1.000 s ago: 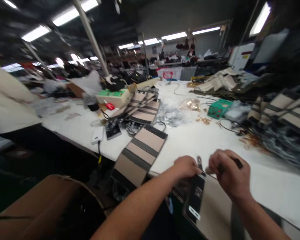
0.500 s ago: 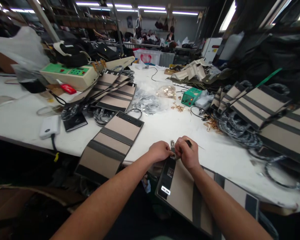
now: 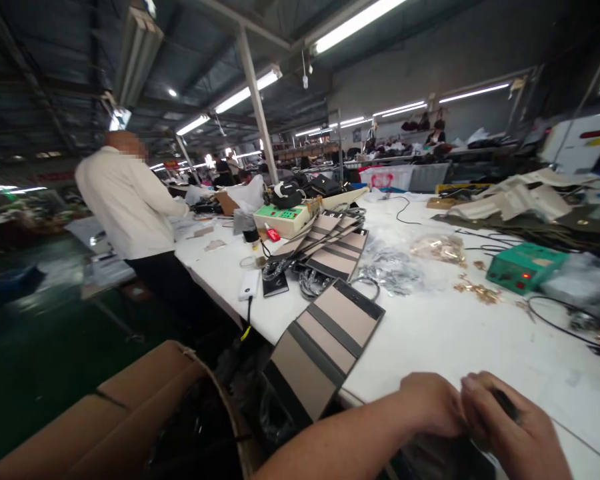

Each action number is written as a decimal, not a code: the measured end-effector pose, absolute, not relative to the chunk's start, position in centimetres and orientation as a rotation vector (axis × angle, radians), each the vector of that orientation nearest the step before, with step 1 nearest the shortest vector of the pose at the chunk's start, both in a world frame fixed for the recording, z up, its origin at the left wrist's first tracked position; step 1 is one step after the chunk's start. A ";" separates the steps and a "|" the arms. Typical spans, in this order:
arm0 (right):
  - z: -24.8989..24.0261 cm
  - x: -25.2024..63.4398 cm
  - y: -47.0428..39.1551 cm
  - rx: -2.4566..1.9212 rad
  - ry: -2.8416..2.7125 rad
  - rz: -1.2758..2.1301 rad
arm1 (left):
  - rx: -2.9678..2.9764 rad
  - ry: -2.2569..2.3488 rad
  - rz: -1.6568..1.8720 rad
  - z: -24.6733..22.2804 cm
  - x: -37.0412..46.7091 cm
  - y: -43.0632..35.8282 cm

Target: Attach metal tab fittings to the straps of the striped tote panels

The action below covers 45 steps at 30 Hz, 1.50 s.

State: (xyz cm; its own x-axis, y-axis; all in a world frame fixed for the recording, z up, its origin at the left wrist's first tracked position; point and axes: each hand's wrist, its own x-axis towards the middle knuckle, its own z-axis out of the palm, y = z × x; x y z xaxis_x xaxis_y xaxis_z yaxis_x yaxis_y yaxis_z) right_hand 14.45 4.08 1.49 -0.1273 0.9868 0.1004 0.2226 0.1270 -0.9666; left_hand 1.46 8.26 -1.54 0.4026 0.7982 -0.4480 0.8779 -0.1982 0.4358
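Your left hand (image 3: 433, 403) and right hand (image 3: 505, 417) meet at the near right, by the edge of the white surface (image 3: 405, 333). Your right hand is clenched around a dark handle (image 3: 506, 405); the fingers of your left hand are hidden, so you cannot tell whether they grip anything. Right below both hands is a dark piece (image 3: 445, 459), blurred and mostly covered by them.

To the left of your hands, a beige panel with dark stripes (image 3: 325, 340) lies partly on the surface and hangs over its near edge. Beyond it rests a pile of similar panels (image 3: 337, 257), with a white box (image 3: 250, 285) and a black booklet (image 3: 275, 285) to their left. Clear plastic (image 3: 393, 268) lies to the right of the pile, and farther right small gold pieces (image 3: 480, 292) are scattered near a green box (image 3: 525, 268). At the near left sits an open cardboard box (image 3: 145, 400); at the far left, a person in a cream top (image 3: 125, 203) stands beside the surface.
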 end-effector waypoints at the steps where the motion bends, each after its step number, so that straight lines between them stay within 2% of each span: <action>1: 1.4 14.5 4.0 -1.246 -1.516 1.082 | 2.018 1.432 -0.170 -2.0 1.6 8.3; 9: 0.9 14.5 5.4 -1.299 -1.581 1.100 | 2.053 1.482 -0.173 -3.1 1.7 8.3; 14: 1.0 15.2 4.5 -1.308 -1.466 1.065 | 1.806 1.565 -0.090 0.7 1.6 6.9; 17: 1.8 16.1 3.6 -1.131 -1.374 1.048 | 1.751 1.609 0.038 2.5 1.6 6.2; 24: 3.4 16.1 4.0 -0.796 -1.104 1.053 | 1.803 1.481 0.182 -0.4 1.5 8.2; 29: 2.4 15.3 3.7 -0.902 -1.258 1.058 | 1.831 1.496 0.205 0.2 1.5 7.9; 45: 2.4 15.8 4.2 -0.844 -1.152 1.100 | 1.848 1.498 0.256 -0.3 1.3 7.8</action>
State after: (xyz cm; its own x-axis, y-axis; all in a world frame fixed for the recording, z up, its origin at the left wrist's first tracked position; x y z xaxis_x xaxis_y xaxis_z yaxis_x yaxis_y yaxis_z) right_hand 15.79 4.23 2.43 0.0401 0.9618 0.2707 -0.2257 0.2726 -0.9353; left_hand 1.34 7.80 -0.26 0.3009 0.9107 -0.2830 0.7649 -0.0533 0.6419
